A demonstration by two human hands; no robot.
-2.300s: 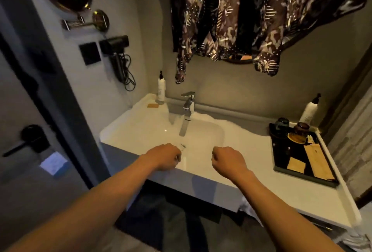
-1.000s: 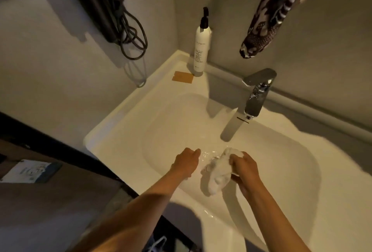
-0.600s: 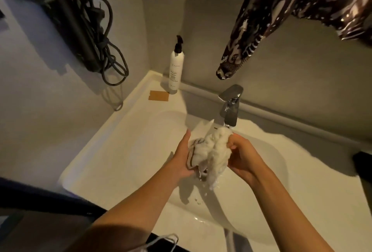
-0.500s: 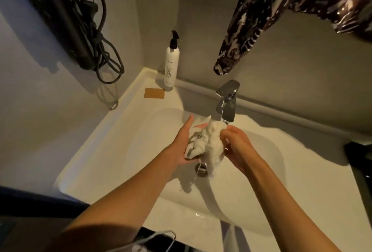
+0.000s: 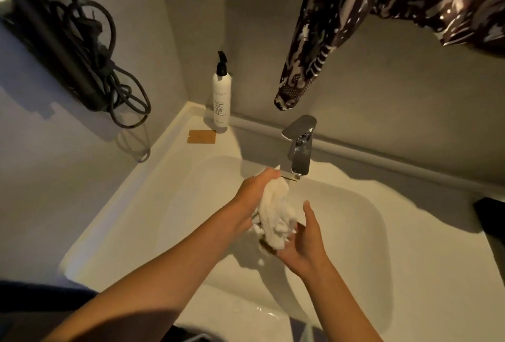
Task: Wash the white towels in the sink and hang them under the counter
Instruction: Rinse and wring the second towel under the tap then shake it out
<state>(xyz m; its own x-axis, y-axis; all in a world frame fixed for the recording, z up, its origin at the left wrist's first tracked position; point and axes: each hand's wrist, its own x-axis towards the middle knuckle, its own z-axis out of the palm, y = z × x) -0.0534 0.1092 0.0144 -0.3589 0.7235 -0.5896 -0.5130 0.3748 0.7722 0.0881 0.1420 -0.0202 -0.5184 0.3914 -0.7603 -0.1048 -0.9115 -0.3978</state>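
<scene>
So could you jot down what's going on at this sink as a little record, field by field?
place: white sink set in a counter, in a wall corner
left hand: grips the top of the bunched white towel
right hand: open, cupped under the towel's lower end
towel position: held over the basin, just below the faucet
water: cannot tell if running
nearby: pump bottle in the corner, patterned cloth hanging above
hanging step: not yet done

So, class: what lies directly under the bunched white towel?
Under the white towel the right hand cups it over the sink. The basin floor directly below, drain included, is hidden.
</scene>
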